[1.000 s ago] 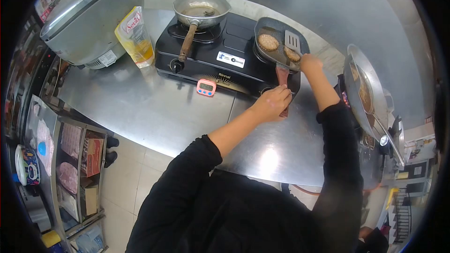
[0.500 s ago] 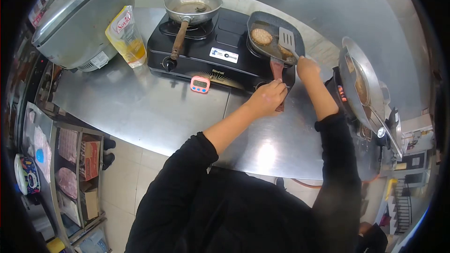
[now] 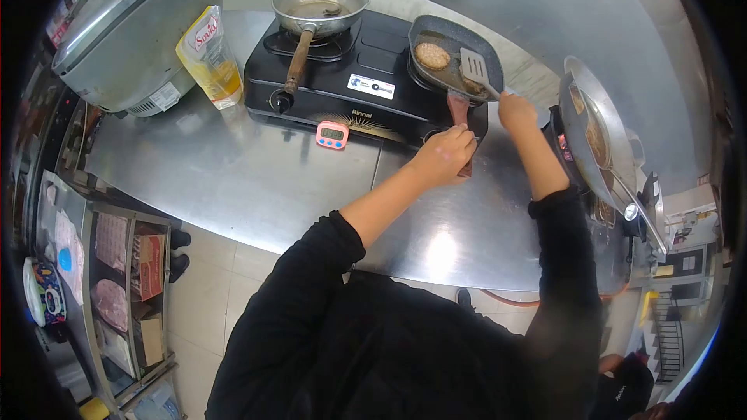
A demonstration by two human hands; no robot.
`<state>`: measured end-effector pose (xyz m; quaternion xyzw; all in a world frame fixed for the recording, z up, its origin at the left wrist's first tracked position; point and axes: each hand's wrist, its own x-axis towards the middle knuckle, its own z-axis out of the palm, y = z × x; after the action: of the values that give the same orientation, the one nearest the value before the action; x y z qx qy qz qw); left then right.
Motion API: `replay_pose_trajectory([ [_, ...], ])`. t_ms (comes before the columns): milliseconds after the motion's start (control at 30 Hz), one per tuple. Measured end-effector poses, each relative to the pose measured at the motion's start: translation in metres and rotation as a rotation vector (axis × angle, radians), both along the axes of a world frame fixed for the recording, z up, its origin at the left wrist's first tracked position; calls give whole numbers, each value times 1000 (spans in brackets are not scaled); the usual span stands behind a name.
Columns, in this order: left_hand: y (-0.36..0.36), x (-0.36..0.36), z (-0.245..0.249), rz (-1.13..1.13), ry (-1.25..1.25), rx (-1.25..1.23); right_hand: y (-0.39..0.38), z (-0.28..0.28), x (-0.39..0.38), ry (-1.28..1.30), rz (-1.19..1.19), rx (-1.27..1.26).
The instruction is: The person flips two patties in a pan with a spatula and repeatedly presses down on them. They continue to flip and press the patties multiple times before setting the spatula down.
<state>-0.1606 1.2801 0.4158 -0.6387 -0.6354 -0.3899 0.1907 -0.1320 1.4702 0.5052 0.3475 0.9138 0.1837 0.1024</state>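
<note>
The left hand has its grip clenched round the reddish handle of the square grill pan. The pan sits on the right burner of the stove, by the far edge of the counter. The right hand grasps a slotted spatula, its blade over 1 of the 2 patties in the pan. A pink timer lies just in front of the stove.
</note>
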Motion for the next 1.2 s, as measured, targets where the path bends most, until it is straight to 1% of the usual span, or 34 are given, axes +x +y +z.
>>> replay_pose_trajectory([
  [67, 1, -2, 0, 1, 9, -3, 4, 8, 4, -8, 38, 8],
  [233, 2, 0, -2, 11, 19, -1, -1, -15, 12, 24, 33, 37],
  [333, 2, 0, -1, 11, 20, 4, 6, 14, 7, -67, 115, 26],
  [433, 1, 0, 0, 26, 43, -8, -19, 25, -11, 69, 183, 26],
  [533, 2, 0, -3, 32, 42, 5, -50, 23, -40, 120, 286, -20],
  [633, 4, -1, -7, 24, 24, 28, -61, 8, -61, 107, 86, -64],
  [733, 4, -2, -11, 31, 29, 41, -71, -4, -63, -23, 14, -122],
  [833, 5, -2, -8, 22, 52, 80, -56, -4, -68, 14, 109, -20],
  [933, 3, -3, -5, 2, 28, -31, -47, 24, -83, -86, 150, -13],
  [1033, 3, -3, -6, 6, 25, -35, -58, 19, -89, -48, 137, -22],
  [1133, 4, -3, -12, 30, 50, 4, -79, -3, -80, 125, 40, 7],
  [1200, 4, -3, -11, 11, 22, -9, -78, -7, -78, 119, 49, 4],
])
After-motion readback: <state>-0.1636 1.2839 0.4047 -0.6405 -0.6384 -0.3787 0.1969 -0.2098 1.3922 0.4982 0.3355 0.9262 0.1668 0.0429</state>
